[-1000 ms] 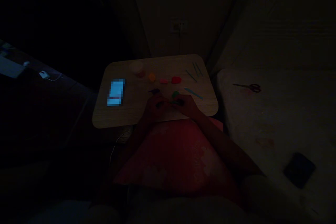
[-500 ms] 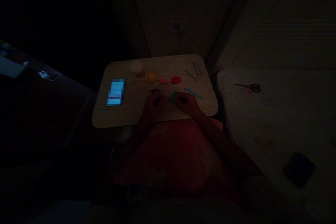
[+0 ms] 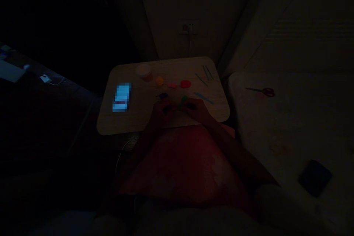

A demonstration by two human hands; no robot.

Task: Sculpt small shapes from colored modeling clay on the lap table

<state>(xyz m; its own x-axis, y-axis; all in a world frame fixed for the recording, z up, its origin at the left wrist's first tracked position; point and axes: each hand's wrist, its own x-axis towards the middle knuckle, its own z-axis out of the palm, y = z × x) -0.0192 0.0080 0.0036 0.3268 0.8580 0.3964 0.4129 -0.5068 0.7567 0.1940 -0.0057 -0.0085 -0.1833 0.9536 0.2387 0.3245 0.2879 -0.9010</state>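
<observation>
The scene is very dim. A lump of green modelling clay [image 3: 184, 98] is in the fingers of my right hand [image 3: 197, 108], at the near side of the small table [image 3: 132, 123]. Close by on the left, my left hand [image 3: 160, 112] is curled with its fingertips towards the green clay; whether it pinches a piece is too dark to tell. Just beyond my left hand lies a dark clay lump [image 3: 163, 96] with a thin pointed end. Farther back sit an orange lump [image 3: 159, 81], a pink piece [image 3: 172, 85] and a red piece [image 3: 185, 84].
A lidded tub [image 3: 144, 72] stands at the back left, and a lit phone [image 3: 122, 97] lies on the left. Blue-green modelling tools [image 3: 204, 98] lie on the right. Scissors [image 3: 261, 91] and a dark square object [image 3: 315, 178] rest on the pale surface beside the table.
My left fingertips have come slightly nearer the green clay. Less of the green shows between my hands. The other pieces stay where they were.
</observation>
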